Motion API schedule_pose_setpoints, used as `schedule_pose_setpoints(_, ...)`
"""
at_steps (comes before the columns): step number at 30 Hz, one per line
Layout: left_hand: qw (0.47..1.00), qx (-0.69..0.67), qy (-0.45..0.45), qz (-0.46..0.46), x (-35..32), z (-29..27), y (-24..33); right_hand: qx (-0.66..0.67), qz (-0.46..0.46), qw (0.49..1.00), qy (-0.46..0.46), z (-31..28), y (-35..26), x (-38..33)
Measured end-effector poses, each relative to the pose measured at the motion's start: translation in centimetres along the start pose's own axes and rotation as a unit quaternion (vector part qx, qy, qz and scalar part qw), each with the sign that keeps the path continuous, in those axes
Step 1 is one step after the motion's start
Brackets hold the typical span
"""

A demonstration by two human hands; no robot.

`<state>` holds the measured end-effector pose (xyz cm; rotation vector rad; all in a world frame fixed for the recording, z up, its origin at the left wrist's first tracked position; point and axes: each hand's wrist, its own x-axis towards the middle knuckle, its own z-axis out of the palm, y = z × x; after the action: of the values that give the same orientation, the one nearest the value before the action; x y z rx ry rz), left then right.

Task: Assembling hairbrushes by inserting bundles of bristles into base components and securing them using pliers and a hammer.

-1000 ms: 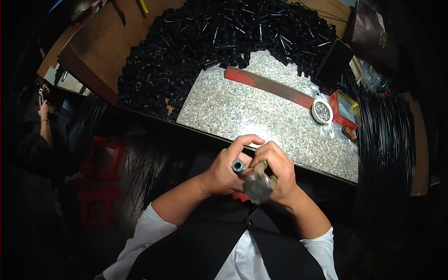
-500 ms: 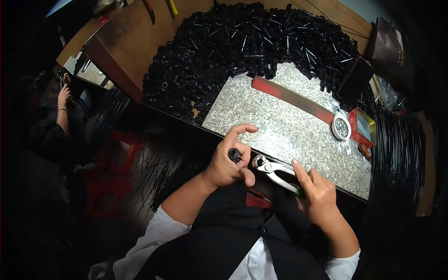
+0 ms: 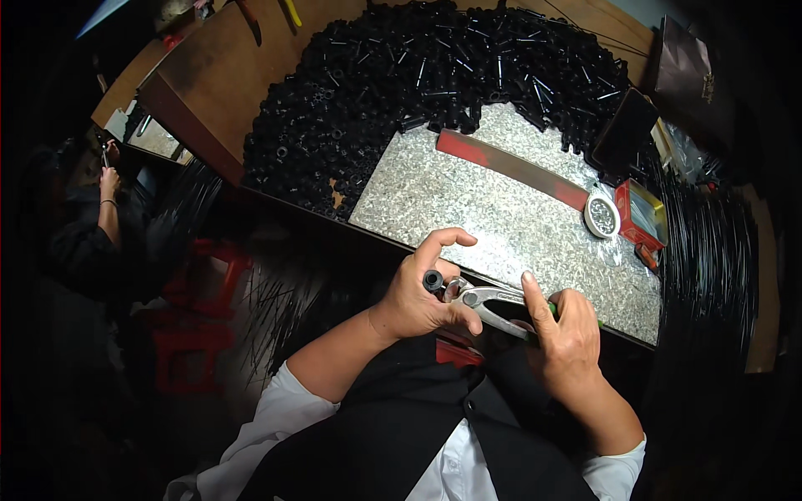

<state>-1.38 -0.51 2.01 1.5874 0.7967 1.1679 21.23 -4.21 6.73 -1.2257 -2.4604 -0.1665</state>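
— Short black tube point(image 3: 433, 280): where?
— Pinched in left hand point(image 3: 422, 296), thumb and fingers clamped round it, index finger lifted; just off near edge of speckled metal worktop point(image 3: 501, 217).
— And right hand point(image 3: 564, 334)?
— Fingers wrapped tight on silver pliers point(image 3: 493, 302); nose reaching left, next to tube.
— Beyond?
— Heap of black tubes point(image 3: 434, 92) curving round far side; red strip point(image 3: 510, 167), round tin point(image 3: 601, 217) far right.

A short black tube point(image 3: 433, 280) sits at frame centre, open end up. Silver pliers point(image 3: 493, 302) lie just right, jaws touching it.
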Motion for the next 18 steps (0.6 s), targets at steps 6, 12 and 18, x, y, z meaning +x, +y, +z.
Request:
schedule_pose_setpoints(6, 1.0, -0.001, -0.002, -0.024, 0.1, 0.9, 0.6, -0.047, -0.013, 0.999, 0.0, -0.7, 0.6, -0.5)
schedule_pose_setpoints(12, 0.999, -0.023, 0.009, -0.031, -0.4, 1.1, 0.3, -0.074, -0.043, 0.996, -0.003, -1.0, 0.9, -0.3)
schedule_pose_setpoints(18, 0.999, -0.009, 0.037, -0.01, -0.3, 1.8, 0.2, -0.098, -0.047, 0.994, -0.028, -1.7, 0.9, -0.6)
